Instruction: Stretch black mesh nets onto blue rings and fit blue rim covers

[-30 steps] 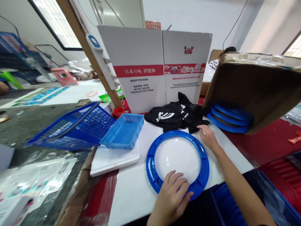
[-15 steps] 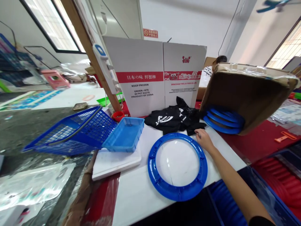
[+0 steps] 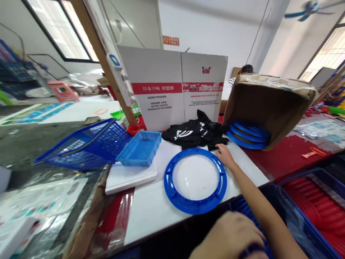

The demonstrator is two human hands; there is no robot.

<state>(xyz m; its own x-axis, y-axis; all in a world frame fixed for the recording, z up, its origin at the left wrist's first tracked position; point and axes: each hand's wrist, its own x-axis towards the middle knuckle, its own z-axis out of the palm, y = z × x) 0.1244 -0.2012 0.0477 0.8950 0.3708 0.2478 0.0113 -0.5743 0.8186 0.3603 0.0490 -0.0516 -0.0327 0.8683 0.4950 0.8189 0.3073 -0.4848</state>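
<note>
A blue plastic ring (image 3: pixel 195 207) lies flat on the white tabletop, with small studs around its rim. Beyond the ring's far right edge is my right hand (image 3: pixel 224 154), its fingers curled at the edge of a pile of black printed cloth (image 3: pixel 188 135). What those fingers hold, if anything, is too small to make out. Low in the view, my left hand (image 3: pixel 229 235) is smeared by motion in front of the table edge, a dark band at its wrist. Its fingers cannot be read.
A tilted cardboard box (image 3: pixel 272 104) holds several blue rings (image 3: pixel 249 135) at the right. A light blue tray (image 3: pixel 140 149) rests by a blue basket (image 3: pixel 88 144) at left. White carton panels (image 3: pixel 156 108) stand behind. Red rings (image 3: pixel 309 205) fill a crate at lower right.
My left hand has come into view at the bottom. My right hand stays by the cloth and ring. The whole view has shifted slightly.
</note>
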